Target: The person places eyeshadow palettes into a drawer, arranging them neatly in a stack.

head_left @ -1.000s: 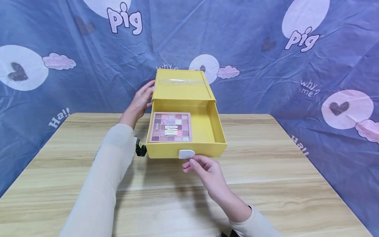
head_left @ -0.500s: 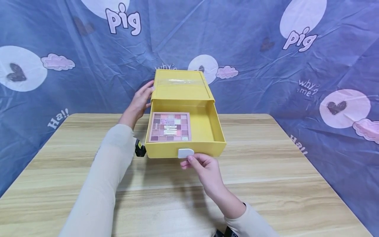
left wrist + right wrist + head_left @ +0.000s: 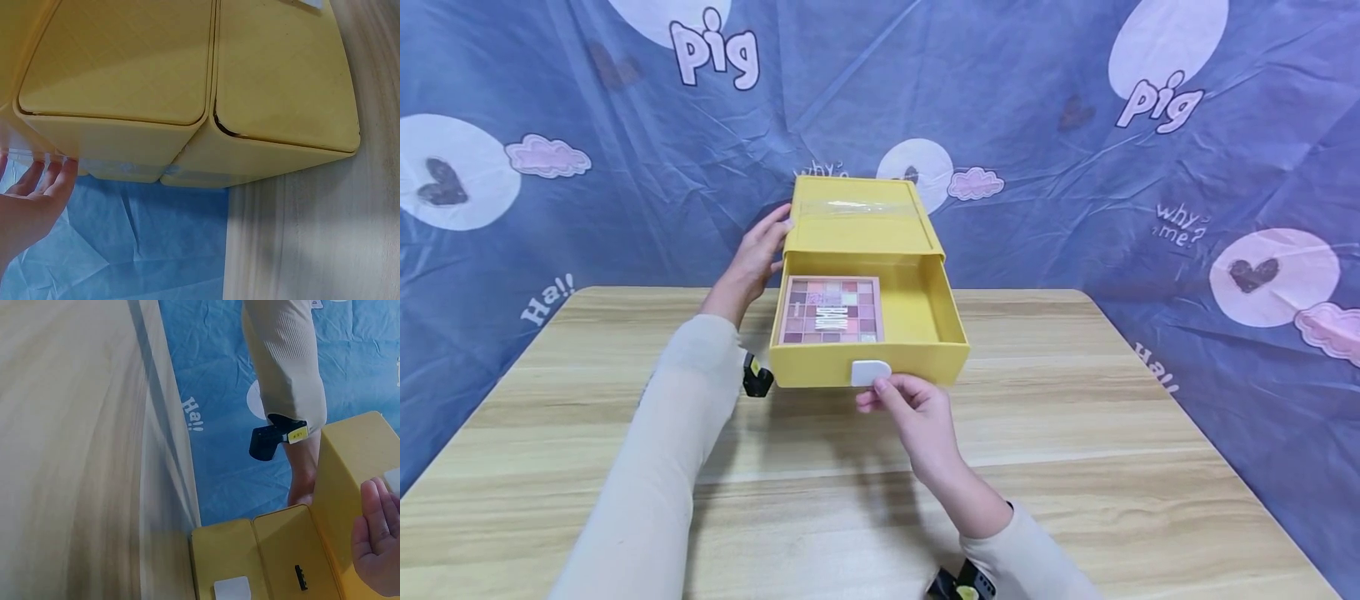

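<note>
A yellow drawer cabinet [image 3: 865, 229] stands toward the back of the table, clear tape across its top. Its top drawer [image 3: 925, 362] is pulled out toward me. Inside, on the left, lies a pink eyeshadow palette [image 3: 831, 312] with a grid of coloured squares. My right hand [image 3: 925, 425] pinches the lower right corner of the drawer's white handle [image 3: 867, 372], thumb in front. Against the cabinet's left side rests my left hand [image 3: 752, 260]; in the left wrist view its extended fingers [image 3: 61, 181] touch the taped side wall. Its thumb is hidden there.
Below the open drawer, the right wrist view shows two more closed drawers, one with a white handle [image 3: 232, 589], the other with a black piece [image 3: 300, 577]. Behind the wooden table [image 3: 1075, 433] hangs a blue printed cloth [image 3: 1037, 125]. A black wrist camera [image 3: 757, 375] sits beside the drawer.
The drawer has slid slightly inward, carrying the palette with it. My right hand has moved forward with it, its thumb now over the handle's corner. The left hand stays in place.
</note>
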`<state>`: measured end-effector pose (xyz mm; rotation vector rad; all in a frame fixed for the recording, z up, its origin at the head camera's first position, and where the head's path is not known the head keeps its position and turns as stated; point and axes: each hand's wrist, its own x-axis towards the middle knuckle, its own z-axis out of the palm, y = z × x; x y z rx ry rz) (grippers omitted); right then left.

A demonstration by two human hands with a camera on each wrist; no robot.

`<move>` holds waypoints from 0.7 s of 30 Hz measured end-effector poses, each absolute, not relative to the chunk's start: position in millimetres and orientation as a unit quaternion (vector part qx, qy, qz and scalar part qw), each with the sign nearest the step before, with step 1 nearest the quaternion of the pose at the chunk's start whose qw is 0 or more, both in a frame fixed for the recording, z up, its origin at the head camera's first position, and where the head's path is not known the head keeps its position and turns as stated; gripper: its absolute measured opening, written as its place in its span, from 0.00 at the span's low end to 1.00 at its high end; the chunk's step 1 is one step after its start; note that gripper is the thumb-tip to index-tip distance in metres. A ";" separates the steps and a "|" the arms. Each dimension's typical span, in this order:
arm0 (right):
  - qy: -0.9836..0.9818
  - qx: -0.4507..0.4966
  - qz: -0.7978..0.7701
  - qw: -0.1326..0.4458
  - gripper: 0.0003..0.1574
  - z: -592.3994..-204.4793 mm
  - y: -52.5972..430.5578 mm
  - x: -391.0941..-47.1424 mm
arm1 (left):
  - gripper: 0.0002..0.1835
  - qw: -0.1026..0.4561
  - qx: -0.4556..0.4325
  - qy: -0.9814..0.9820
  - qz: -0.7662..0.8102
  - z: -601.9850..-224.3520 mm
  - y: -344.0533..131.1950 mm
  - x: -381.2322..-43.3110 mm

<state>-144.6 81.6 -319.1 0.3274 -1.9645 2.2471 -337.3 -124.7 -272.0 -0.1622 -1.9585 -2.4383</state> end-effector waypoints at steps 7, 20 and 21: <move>-0.636 0.168 0.743 0.122 0.12 -347.8 86.6 -173.3 | 0.28 0.003 -0.049 -0.625 -0.779 -270.5 -123.1 -336.8; -0.632 0.183 0.738 0.150 0.11 -417.7 94.3 -251.0 | 0.29 0.003 -0.049 -0.625 -0.779 -272.1 -124.9 -338.7; -0.627 0.180 0.743 0.150 0.11 -421.0 93.9 -255.8 | 0.28 0.002 -0.048 -0.623 -0.781 -272.0 -124.8 -338.7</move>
